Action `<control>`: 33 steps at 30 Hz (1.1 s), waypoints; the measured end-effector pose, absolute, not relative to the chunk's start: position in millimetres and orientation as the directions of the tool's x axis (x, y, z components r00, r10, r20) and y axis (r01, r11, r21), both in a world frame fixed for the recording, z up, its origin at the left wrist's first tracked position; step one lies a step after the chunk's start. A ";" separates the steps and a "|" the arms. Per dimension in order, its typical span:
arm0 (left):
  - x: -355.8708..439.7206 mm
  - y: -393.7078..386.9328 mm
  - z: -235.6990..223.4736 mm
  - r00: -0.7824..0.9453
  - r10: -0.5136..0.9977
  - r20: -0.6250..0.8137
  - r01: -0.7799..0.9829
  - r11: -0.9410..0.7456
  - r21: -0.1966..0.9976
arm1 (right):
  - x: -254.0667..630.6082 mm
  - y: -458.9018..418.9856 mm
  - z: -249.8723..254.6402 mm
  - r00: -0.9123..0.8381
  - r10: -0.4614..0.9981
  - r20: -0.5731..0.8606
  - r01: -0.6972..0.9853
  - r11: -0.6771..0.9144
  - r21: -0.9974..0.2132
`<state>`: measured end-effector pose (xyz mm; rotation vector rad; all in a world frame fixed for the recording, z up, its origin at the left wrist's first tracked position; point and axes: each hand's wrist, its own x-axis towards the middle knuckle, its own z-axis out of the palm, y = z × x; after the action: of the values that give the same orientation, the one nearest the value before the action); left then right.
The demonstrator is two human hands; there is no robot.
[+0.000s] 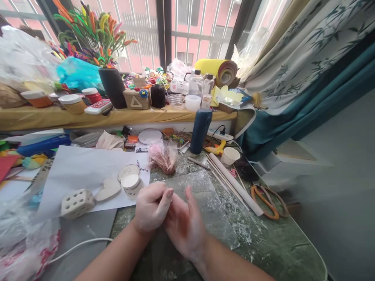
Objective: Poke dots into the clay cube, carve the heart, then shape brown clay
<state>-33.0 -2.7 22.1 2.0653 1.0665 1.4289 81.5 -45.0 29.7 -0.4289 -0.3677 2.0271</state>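
Note:
My left hand (152, 208) is curled closed with its thumb up, and it presses against the fingers of my right hand. What it holds, if anything, stays hidden. My right hand (186, 224) has its palm turned up and the thumb apart, with a reddish-brown patch on the palm; its fingertips are partly covered by the left hand. Both hands look dusted with white. Beneath them lies a clear plastic sheet (216, 210) on the green table (281, 242). Close to the left hand stands a white open tub (131, 185). Behind the hands rests a plastic bag with pinkish-brown contents (163, 157).
On white paper (79, 168) sit a large white die (77, 203) and a heart-shaped piece (108, 189). A blue bottle (200, 132), thin sticks (224, 175), a pale rolling rod (237, 185), a paper cup (230, 156) and orange-handled scissors (265, 202) are toward the right.

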 end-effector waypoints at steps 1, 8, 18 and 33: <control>-34.0 -3.6 24.1 0.231 0.751 0.618 0.355 -0.657 0.665 | 82.1 -42.1 27.4 -0.450 0.873 -0.186 -0.777 -0.486 -0.400; -25.9 -2.8 24.1 0.634 0.583 0.508 0.351 -0.802 0.483 | 103.4 -18.0 23.7 -0.362 0.817 -0.449 -0.869 -0.470 -0.155; -31.8 1.3 8.7 0.433 0.730 0.528 0.404 -0.681 0.611 | 112.9 -4.7 25.1 -0.177 0.851 -0.494 -0.861 -0.377 -0.341; -33.3 10.9 0.5 0.246 0.826 0.507 0.377 -0.563 0.735 | 165.7 -39.6 30.3 -0.119 0.781 0.613 0.306 0.616 -0.726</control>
<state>-33.3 10.9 0.5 2.0556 1.0948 1.2732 165.7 -39.6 30.3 -0.9015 -1.6980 0.5175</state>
